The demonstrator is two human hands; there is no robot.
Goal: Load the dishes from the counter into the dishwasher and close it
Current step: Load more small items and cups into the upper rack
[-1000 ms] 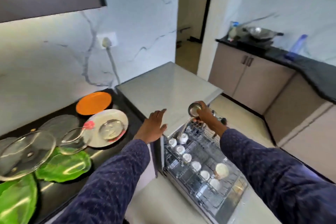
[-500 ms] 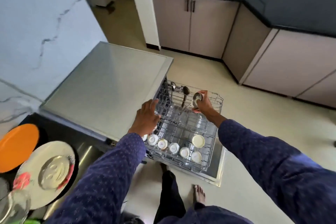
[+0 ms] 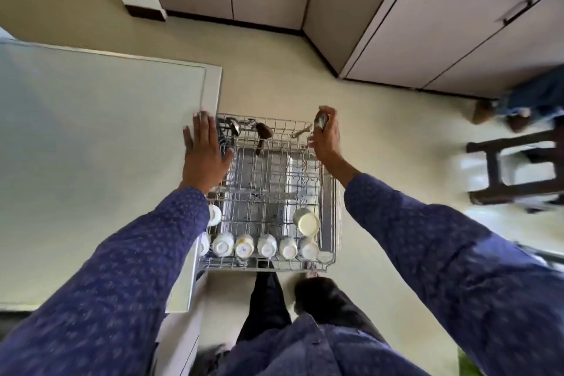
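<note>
Head view. Your right hand (image 3: 326, 139), right of centre in the frame, grips a small steel cup (image 3: 321, 121), fingers curled round it, over the far right corner of the pulled-out dishwasher rack (image 3: 331, 223). A second ago that cup was held at the edge of the dishwasher top; it has since travelled out over the rack, and your view has tipped from the counter to straight down. Your left hand (image 3: 205, 153), centre left, has its fingers spread flat and holds nothing; it lies over the rack's left edge beside the grey dishwasher top (image 3: 100, 143), though contact cannot be confirmed.

Rack contents: a row of white cups (image 3: 266, 246) along the lower edge, one more cup (image 3: 306, 222) lying above them on the right, and dark utensils (image 3: 264, 133) at the upper edge. The middle wires are vacant.

Judgement: you are mid-placement. The cup is not yet seated, and the dishes on the counter are out of view, so loading and closing remain outstanding.
</note>
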